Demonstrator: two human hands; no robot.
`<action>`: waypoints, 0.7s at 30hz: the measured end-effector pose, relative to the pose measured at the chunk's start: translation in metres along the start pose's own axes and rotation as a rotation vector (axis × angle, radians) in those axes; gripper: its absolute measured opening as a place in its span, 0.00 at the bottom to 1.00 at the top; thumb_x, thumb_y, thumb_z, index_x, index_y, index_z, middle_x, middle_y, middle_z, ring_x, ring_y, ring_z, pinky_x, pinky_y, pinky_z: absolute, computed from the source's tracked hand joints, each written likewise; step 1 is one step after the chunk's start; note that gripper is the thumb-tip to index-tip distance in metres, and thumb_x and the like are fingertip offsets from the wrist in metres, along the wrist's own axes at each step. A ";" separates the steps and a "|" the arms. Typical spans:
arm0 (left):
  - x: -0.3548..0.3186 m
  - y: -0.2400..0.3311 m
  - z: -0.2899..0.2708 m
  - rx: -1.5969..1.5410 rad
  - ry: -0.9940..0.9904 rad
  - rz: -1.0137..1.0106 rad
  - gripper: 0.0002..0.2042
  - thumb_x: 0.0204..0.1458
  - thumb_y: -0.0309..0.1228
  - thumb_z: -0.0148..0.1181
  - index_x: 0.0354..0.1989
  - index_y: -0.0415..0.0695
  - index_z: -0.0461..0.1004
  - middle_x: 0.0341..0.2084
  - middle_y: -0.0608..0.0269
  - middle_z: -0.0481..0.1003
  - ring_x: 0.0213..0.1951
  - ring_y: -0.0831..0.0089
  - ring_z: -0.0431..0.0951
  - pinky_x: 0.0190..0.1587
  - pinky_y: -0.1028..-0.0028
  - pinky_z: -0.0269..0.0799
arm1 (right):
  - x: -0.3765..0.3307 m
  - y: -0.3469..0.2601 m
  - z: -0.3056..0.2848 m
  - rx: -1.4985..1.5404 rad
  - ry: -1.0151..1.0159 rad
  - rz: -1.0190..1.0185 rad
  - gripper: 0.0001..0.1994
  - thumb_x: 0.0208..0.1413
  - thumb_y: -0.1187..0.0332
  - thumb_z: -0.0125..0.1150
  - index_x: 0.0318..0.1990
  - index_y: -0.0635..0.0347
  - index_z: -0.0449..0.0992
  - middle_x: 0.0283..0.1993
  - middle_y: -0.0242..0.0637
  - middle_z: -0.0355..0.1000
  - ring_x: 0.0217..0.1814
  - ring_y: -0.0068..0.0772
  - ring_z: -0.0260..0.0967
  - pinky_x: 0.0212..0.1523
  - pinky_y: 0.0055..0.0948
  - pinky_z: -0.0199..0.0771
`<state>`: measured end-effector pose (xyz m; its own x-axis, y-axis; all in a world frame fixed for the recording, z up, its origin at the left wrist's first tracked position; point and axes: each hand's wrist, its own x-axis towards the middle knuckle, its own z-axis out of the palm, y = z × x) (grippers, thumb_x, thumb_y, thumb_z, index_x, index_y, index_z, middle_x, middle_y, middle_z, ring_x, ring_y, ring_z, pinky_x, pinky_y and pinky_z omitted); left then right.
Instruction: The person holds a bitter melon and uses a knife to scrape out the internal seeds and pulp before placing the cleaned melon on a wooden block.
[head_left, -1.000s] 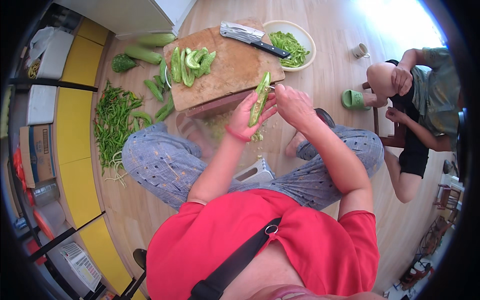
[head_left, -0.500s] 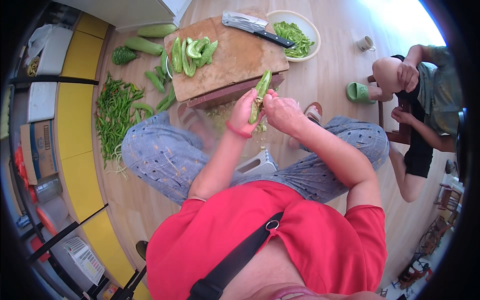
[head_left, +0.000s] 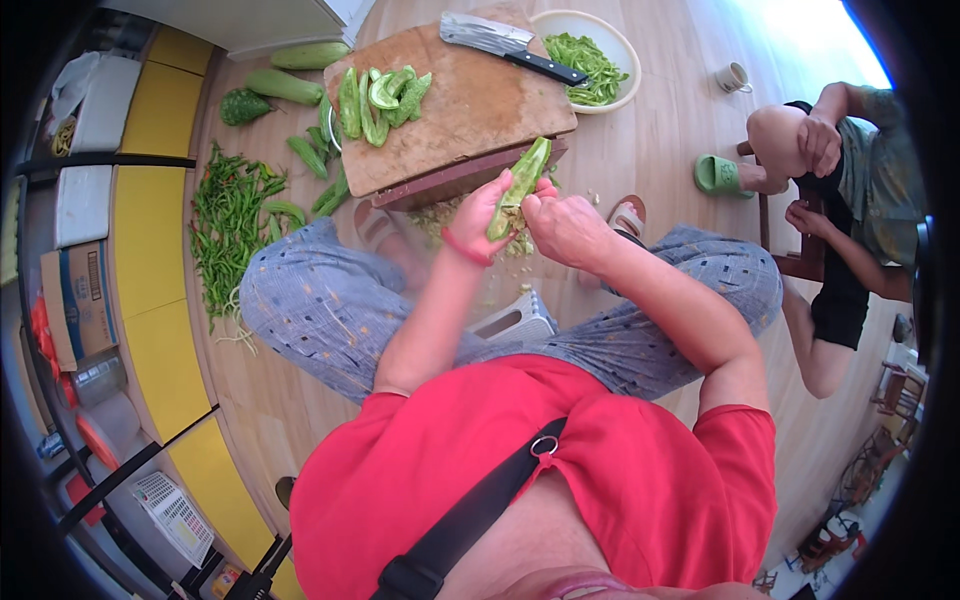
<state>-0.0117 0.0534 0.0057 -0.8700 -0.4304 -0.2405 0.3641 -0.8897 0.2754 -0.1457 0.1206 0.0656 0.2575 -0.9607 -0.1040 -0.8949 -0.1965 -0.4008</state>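
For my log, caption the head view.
Left hand holds a split green vegetable, right hand at its near end.

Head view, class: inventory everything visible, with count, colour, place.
Held vegetable piece: one, green, centre
Cutting board: one, brown, ahead
Cleaver: one, silver and black, on board
Cut pieces: several, green, on board
Bowl: one, cream, right of board
Shreds: many, green, in bowl
Chillies: many, green and red, on floor, left
Gourds: several, light to dark green, near chillies
Cupboard fronts: several, yellow, left
Shelf items: uncounted, mixed colours, left
Mug: one, pale, on floor, right
Clog: one, green, near mug
Co-worker: one, in green, right
Left grip: one, red wristband, holding piece
Right grip: one, bare, at piece
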 end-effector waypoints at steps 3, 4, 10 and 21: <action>0.000 0.002 0.000 -0.015 0.025 -0.014 0.21 0.58 0.38 0.37 0.54 0.35 0.58 0.45 0.49 0.68 0.49 0.61 0.68 0.54 0.65 0.61 | -0.002 0.003 -0.002 -0.019 0.046 -0.021 0.03 0.44 0.74 0.46 0.26 0.64 0.63 0.17 0.48 0.67 0.19 0.48 0.69 0.20 0.44 0.68; 0.001 0.002 0.002 -0.019 0.045 -0.016 0.21 0.58 0.38 0.37 0.54 0.35 0.58 0.45 0.49 0.68 0.49 0.61 0.68 0.54 0.65 0.61 | -0.003 0.007 0.002 -0.030 0.101 -0.037 0.03 0.45 0.73 0.46 0.27 0.63 0.62 0.16 0.47 0.66 0.18 0.48 0.68 0.18 0.43 0.67; 0.004 0.003 0.007 0.076 0.061 0.141 0.21 0.58 0.39 0.37 0.52 0.35 0.61 0.44 0.49 0.69 0.49 0.60 0.69 0.53 0.64 0.62 | 0.007 -0.006 -0.006 0.011 0.030 0.068 0.04 0.45 0.73 0.45 0.26 0.64 0.63 0.18 0.50 0.68 0.21 0.50 0.69 0.22 0.44 0.68; -0.002 0.004 -0.003 -0.100 0.052 0.015 0.20 0.59 0.40 0.37 0.49 0.35 0.62 0.37 0.51 0.71 0.39 0.61 0.74 0.48 0.63 0.68 | 0.002 -0.008 -0.004 0.117 -0.062 -0.052 0.05 0.43 0.74 0.46 0.27 0.67 0.65 0.20 0.51 0.69 0.24 0.50 0.70 0.24 0.44 0.69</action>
<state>-0.0074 0.0498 0.0047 -0.8465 -0.4492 -0.2859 0.4110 -0.8926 0.1856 -0.1395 0.1197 0.0727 0.3279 -0.9350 -0.1354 -0.8321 -0.2180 -0.5100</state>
